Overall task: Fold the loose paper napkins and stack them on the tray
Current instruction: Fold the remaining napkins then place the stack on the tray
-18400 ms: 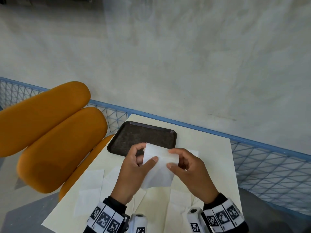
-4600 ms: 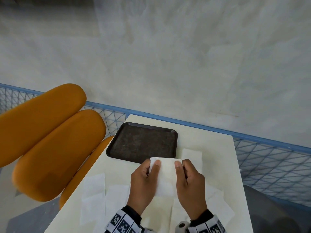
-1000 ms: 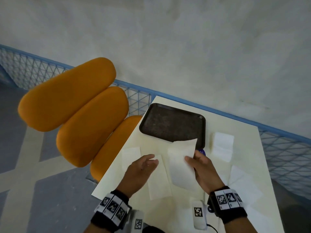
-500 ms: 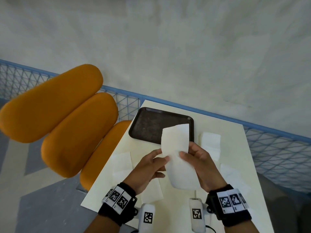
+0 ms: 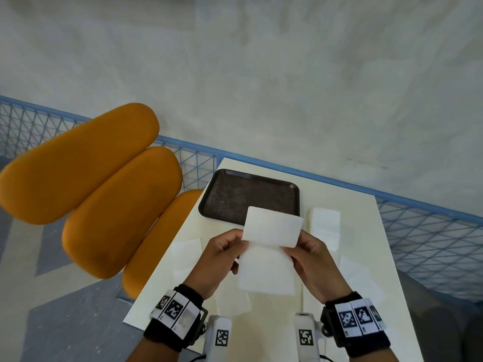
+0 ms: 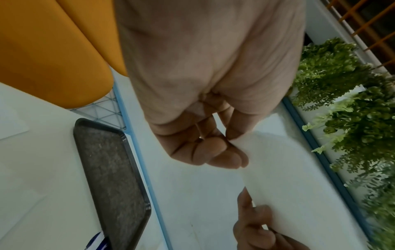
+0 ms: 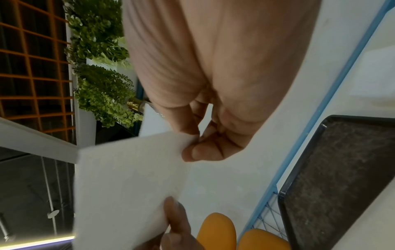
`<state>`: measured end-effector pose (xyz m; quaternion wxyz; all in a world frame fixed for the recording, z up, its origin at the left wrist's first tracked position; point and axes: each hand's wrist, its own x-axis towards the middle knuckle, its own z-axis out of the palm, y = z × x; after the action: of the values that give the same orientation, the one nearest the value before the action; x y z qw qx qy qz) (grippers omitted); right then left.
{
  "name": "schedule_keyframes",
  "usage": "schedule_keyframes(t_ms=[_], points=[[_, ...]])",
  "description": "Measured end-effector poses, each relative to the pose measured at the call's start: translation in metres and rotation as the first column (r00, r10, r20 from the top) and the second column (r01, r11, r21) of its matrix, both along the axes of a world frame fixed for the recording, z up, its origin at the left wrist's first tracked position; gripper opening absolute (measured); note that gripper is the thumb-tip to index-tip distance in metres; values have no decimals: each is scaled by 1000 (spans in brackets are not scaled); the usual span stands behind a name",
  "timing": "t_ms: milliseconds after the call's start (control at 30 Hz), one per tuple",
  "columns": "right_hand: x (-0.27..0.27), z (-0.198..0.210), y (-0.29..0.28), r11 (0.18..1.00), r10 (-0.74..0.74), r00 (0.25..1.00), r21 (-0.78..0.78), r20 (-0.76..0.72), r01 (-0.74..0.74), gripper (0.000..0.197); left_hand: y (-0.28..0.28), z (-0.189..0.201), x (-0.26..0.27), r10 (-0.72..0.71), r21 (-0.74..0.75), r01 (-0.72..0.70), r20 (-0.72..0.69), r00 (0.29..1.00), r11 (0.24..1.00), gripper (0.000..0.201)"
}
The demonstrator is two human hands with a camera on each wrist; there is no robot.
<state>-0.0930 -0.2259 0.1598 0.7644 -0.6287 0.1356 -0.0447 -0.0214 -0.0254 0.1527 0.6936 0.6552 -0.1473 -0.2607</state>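
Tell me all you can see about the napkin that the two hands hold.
The napkin is white, thin, soft-looking paper, held in the air above the table. Its top part is bent over toward the person, half folded. The left hand pinches its left edge and the right hand its right edge. Nothing else touches it.

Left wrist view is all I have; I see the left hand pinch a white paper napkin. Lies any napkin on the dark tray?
Observer: No, the head view shows none on the dark rectangular tray; the held white paper napkin hides its near edge.
Operator: Is any folded one somewhere?
Observer: One folded white napkin lies on the cream table, right of the tray.
Operator: And the held one?
Observer: Its upper part is bent over; left hand and right hand pinch its sides.
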Motion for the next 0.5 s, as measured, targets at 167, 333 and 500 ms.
schedule_keyframes(t_ms=[167,333,500], points=[[-2,-3,-7,996,-41,998,-83,42,44,31,-4,9,-3,50,32,-48,-40,998,998,30],[-5,-7,-18,972,-52,995,-224,89,70,42,-18,17,-8,76,40,-69,-227,971,997,32],[-13,-3,-24,974,-27,997,-224,66,41,39,-33,12,-9,122,102,-116,-54,991,988,13]])
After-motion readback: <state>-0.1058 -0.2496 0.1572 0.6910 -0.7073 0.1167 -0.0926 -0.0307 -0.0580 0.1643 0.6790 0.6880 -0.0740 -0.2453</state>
